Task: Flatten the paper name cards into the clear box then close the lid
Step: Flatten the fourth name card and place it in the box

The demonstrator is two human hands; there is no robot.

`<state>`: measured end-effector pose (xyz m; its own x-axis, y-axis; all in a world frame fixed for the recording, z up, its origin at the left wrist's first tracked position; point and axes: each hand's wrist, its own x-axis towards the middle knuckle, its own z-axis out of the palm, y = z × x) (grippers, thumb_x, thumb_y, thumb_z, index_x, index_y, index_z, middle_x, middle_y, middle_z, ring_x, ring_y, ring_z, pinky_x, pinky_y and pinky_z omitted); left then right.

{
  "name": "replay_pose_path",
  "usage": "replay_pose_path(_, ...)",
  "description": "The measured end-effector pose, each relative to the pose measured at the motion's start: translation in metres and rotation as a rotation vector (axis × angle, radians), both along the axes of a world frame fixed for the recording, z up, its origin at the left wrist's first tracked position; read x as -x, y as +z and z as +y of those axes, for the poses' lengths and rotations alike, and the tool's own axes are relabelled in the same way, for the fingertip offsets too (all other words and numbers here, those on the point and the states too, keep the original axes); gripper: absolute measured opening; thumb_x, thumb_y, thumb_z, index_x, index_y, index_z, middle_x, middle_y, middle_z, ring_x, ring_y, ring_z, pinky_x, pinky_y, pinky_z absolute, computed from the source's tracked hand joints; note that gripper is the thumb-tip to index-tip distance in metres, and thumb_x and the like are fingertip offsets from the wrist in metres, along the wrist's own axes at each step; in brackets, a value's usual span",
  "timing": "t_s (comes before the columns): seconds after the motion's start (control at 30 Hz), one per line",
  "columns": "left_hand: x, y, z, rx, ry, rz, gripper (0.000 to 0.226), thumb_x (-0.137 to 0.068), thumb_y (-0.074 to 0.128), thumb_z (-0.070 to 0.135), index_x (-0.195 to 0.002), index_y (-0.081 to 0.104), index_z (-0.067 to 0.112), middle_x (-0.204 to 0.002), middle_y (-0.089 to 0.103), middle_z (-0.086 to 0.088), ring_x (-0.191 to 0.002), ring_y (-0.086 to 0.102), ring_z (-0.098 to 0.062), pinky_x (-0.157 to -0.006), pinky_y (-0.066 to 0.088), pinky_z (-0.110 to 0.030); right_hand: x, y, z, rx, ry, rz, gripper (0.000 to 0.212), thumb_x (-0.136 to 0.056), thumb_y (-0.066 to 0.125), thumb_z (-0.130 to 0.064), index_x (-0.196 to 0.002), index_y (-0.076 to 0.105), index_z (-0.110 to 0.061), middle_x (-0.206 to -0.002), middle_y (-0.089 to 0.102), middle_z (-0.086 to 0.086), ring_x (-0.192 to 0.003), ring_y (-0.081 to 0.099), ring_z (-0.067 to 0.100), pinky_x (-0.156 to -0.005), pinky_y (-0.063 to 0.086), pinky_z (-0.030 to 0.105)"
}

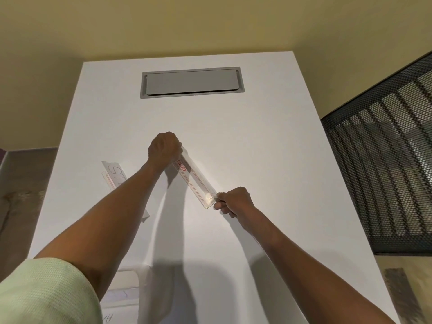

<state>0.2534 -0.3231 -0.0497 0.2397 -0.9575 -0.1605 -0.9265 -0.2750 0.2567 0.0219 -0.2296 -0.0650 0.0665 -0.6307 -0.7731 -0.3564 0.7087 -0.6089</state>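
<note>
A long, narrow clear box [196, 181] with red lettering lies diagonally at the middle of the white table [257, 141]. My left hand [164, 147] is closed over its far end. My right hand [235, 202] pinches its near end. A paper name card [114, 175] with grey letters lies to the left, partly hidden under my left forearm. More paper cards [122, 291] lie near the table's front edge, below my left arm.
A grey hinged cable hatch [191, 83] is set into the table's far side. A black mesh panel [383, 164] stands to the right of the table. A yellow wall rises behind.
</note>
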Motion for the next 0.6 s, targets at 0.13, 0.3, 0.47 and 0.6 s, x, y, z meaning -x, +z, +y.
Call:
replay_pose_path(0.13,-0.004,0.006,0.012,0.022,0.096,0.005,0.026,-0.088,0.057,0.025,-0.084,0.065,0.001,-0.096,0.068,-0.015,-0.094,0.062,-0.034,-0.07,0.045,-0.032,-0.001,0.008,0.005,-0.009,-0.013,-0.025,0.013,-0.079,0.061,-0.011,-0.077,0.069,-0.001,-0.068,0.069,0.014,-0.053,0.044,0.022,-0.038,0.028,0.019)
replay_pose_path(0.3,-0.005,0.024,0.028,0.046,0.146,0.014,0.027,-0.091,0.054,0.024,-0.085,0.069,0.002,-0.091,0.067,-0.013,-0.089,0.061,-0.032,-0.067,0.043,-0.032,-0.002,0.02,0.008,0.03,0.023,0.002,0.016,-0.081,0.061,-0.011,-0.075,0.07,0.001,-0.069,0.071,0.015,-0.04,0.051,0.015,-0.035,0.03,0.014)
replay_pose_path(0.47,0.003,0.037,0.053,0.129,0.283,0.164,0.031,-0.085,0.054,0.023,-0.06,0.057,0.005,-0.062,0.049,-0.004,-0.065,0.048,-0.027,-0.057,0.033,-0.027,0.005,0.039,0.006,0.131,0.078,0.123,0.027,-0.076,0.059,-0.007,-0.051,0.053,-0.012,-0.04,0.051,-0.002,-0.039,0.05,0.018,-0.044,0.038,0.023)
replay_pose_path(0.6,0.008,0.043,0.072,0.16,0.29,0.277,0.029,-0.08,0.058,0.026,-0.057,0.044,0.017,-0.056,0.041,-0.001,-0.059,0.037,-0.022,-0.053,0.038,-0.029,0.023,0.047,0.001,0.251,0.041,0.215,0.023,-0.071,0.06,-0.005,-0.054,0.045,-0.012,-0.043,0.051,0.0,-0.041,0.041,0.019,-0.045,0.039,0.02)
